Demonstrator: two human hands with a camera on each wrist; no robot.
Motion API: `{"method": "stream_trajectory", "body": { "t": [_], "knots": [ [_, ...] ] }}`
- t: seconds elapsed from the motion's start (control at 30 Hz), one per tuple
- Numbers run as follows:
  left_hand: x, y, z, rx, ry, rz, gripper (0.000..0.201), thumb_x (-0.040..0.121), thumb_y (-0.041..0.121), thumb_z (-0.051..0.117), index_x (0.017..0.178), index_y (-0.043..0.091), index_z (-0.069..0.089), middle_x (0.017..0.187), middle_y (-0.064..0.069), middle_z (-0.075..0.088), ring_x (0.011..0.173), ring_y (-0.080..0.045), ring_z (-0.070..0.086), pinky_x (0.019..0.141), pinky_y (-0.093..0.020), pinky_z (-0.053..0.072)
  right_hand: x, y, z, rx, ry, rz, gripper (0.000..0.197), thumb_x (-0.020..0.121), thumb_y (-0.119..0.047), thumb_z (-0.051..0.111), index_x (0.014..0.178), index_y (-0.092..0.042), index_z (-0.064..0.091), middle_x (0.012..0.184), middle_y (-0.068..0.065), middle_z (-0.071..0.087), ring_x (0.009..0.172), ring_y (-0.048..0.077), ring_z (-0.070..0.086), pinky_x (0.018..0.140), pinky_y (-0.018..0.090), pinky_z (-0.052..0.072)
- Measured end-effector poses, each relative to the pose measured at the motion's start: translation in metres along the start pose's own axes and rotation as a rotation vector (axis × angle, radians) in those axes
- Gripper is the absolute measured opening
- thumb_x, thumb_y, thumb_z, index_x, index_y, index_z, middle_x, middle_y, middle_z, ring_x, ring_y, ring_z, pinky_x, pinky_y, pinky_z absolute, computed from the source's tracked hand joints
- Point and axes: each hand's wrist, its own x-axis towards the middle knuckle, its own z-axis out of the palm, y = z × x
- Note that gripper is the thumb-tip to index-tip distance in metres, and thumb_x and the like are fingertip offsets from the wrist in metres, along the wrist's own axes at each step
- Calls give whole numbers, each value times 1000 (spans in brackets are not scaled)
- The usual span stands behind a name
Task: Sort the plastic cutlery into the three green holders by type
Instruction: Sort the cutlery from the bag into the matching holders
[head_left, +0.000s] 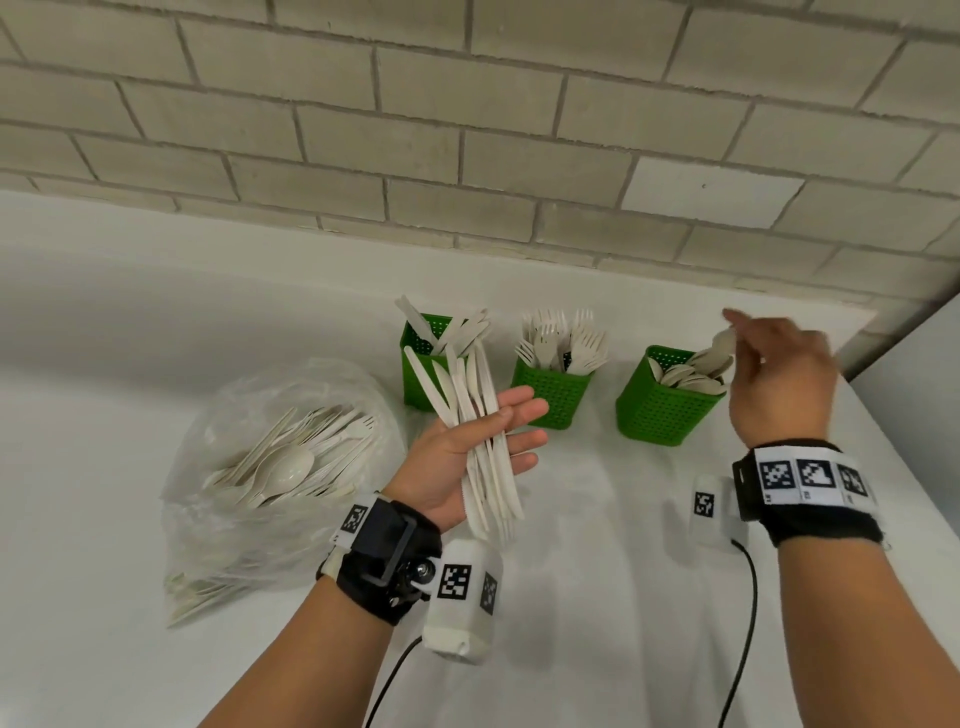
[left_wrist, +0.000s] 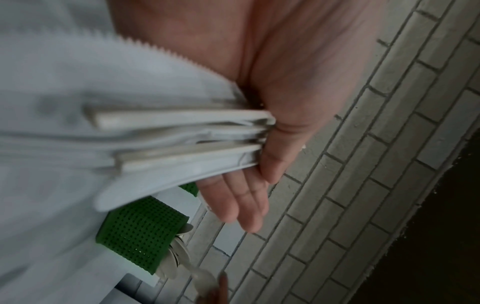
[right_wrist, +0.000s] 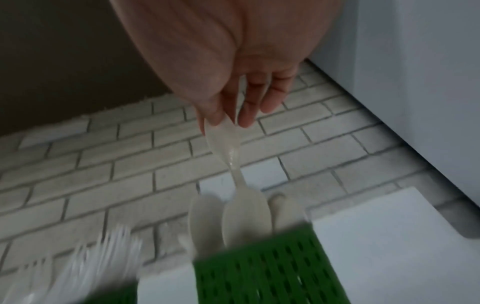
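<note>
Three green holders stand in a row on the white table: the left holder (head_left: 415, 374) has knives, the middle holder (head_left: 553, 397) has forks, the right holder (head_left: 660, 410) has spoons. My left hand (head_left: 519, 415) is palm up in front of the left holder, with a bundle of white knives (head_left: 480, 452) across it. In the left wrist view the thumb (left_wrist: 283, 127) presses the knives (left_wrist: 182, 131) against the palm. My right hand (head_left: 748, 343) hovers over the right holder (right_wrist: 272, 267) and pinches a spoon (right_wrist: 223, 142) between thumb and fingers (right_wrist: 244, 115).
A clear plastic bag (head_left: 280, 457) with several spoons and forks lies at the left of the table (head_left: 597, 571). A brick wall (head_left: 467, 130) runs close behind the holders. A white panel (head_left: 909, 364) closes the right side. Cables trail from both wrist cameras.
</note>
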Motion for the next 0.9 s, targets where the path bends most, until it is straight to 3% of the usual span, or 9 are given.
{"method": "stream_trajectory", "body": {
  "t": [0.1, 0.17, 0.23, 0.3, 0.37, 0.4, 0.5, 0.63, 0.9],
  "knots": [
    [0, 0, 0, -21, -9, -2, 32, 83, 13, 54, 114, 12, 64, 103, -3, 75, 83, -15, 72, 71, -26, 59, -10, -6, 16, -141, -273, 181, 35, 96, -16, 43, 124, -17, 63, 128, 10, 62, 112, 40, 45, 90, 46, 32],
    [1, 1, 0, -30, -8, 2, 33, 83, 13, 54, 114, 11, 63, 102, -4, 75, 84, -15, 72, 73, -27, 59, -16, -26, 12, -55, -103, 168, 31, 95, -21, 46, 116, -13, 67, 122, 12, 63, 108, 39, 48, 88, 41, 34],
    [3, 1, 0, -65, 8, 24, 33, 82, 11, 53, 114, 9, 62, 102, -6, 74, 87, -17, 73, 77, -29, 59, -24, -59, -1, 286, -53, 130, 20, 92, -21, 53, 98, -16, 72, 101, 6, 69, 96, 18, 60, 81, 26, 41],
    [7, 2, -1, -127, 39, 62, 34, 82, 10, 53, 115, 7, 61, 106, -9, 73, 95, -19, 72, 82, -30, 58, -43, -101, -11, 697, -431, 153, 10, 88, -16, 65, 83, -23, 70, 79, -9, 71, 75, -6, 62, 74, 11, 44],
    [11, 4, -1, -162, 52, 80, 35, 84, 10, 52, 118, 6, 59, 113, -9, 71, 104, -20, 69, 87, -30, 57, -69, -133, -7, 895, -783, 173, 9, 84, -12, 72, 85, -21, 72, 74, -9, 72, 69, 2, 65, 71, 16, 50],
    [12, 5, -1, -167, 51, 81, 36, 85, 11, 52, 120, 6, 59, 116, -9, 70, 107, -20, 68, 88, -29, 56, -79, -140, -1, 943, -818, 201, 9, 83, -9, 73, 89, -16, 73, 73, -6, 72, 67, 8, 66, 67, 18, 51],
    [12, 7, -5, -188, 56, 106, 37, 86, 11, 50, 122, 6, 57, 116, -8, 70, 108, -18, 67, 87, -28, 56, -88, -141, 9, 978, -713, 283, 10, 85, -4, 70, 92, -11, 72, 72, -4, 70, 63, 11, 64, 60, 16, 47],
    [11, 8, -9, -226, 66, 143, 42, 85, 11, 50, 127, 6, 53, 113, -6, 72, 105, -16, 68, 89, -27, 55, -88, -143, 13, 859, -739, 220, 13, 83, -24, 74, 96, -22, 73, 87, -5, 71, 74, 12, 63, 69, 20, 50],
    [10, 12, -13, -302, 88, 196, 41, 86, 6, 53, 127, 1, 53, 120, -14, 68, 110, -25, 66, 88, -34, 56, -72, -129, 14, 994, -400, 390, 15, 90, 1, 62, 86, -12, 69, 75, 5, 71, 62, 18, 69, 56, 25, 54]
  ]
}}
